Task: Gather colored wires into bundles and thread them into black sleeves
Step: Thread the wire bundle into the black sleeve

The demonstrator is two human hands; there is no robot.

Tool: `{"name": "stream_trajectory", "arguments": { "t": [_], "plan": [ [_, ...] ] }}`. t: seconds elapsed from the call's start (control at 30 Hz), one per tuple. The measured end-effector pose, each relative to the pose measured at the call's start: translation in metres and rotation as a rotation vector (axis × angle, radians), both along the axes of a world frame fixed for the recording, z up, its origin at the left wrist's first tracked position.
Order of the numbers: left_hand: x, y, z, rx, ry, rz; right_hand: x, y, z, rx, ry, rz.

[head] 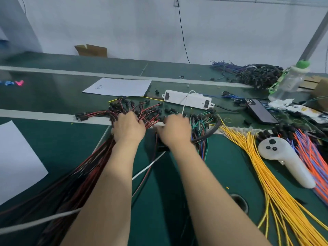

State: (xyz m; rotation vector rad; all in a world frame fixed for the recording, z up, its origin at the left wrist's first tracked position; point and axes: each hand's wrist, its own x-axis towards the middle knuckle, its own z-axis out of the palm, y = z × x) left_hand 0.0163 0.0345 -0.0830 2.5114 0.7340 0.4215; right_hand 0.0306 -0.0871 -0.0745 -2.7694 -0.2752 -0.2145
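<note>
On the green bench (53,139), two hands: left hand (128,129) clutches one red-black wire bundle (85,167), right hand (174,132) hides its grip.

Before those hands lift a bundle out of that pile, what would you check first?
1. Left hand on the red and black wires: ok, its fingers curl over the bundle.
2. Right hand grip: cannot tell, it is blurred.
3. Black sleeve within reach: ok, it curves just beside the right hand.
4. Connector ends lined up: not ok, they fan out in all directions.
5. Yellow wires out of the way: ok, they lie off to the right, apart from both hands.
</note>
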Motion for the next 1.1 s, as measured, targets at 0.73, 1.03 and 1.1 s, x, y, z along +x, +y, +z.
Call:
{"name": "stream_trajectory", "arguments": {
  "t": [0.73,1.03,1.1],
  "plan": [
    [0.017,-0.024,0.029,-0.53,-0.1,-0.179,0.033,-0.062,-0.005,0.096,0.21,-0.256],
    [-0.041,-0.075,0.156,-1.892,-0.466,-0.821,0.037,-0.083,0.003,0.64,0.152,-0.26],
    [-0.04,-0.087,0.155,-2.007,-0.408,-0.803,0.034,-0.088,0.015,1.068,0.226,-0.244]
  ]
}}
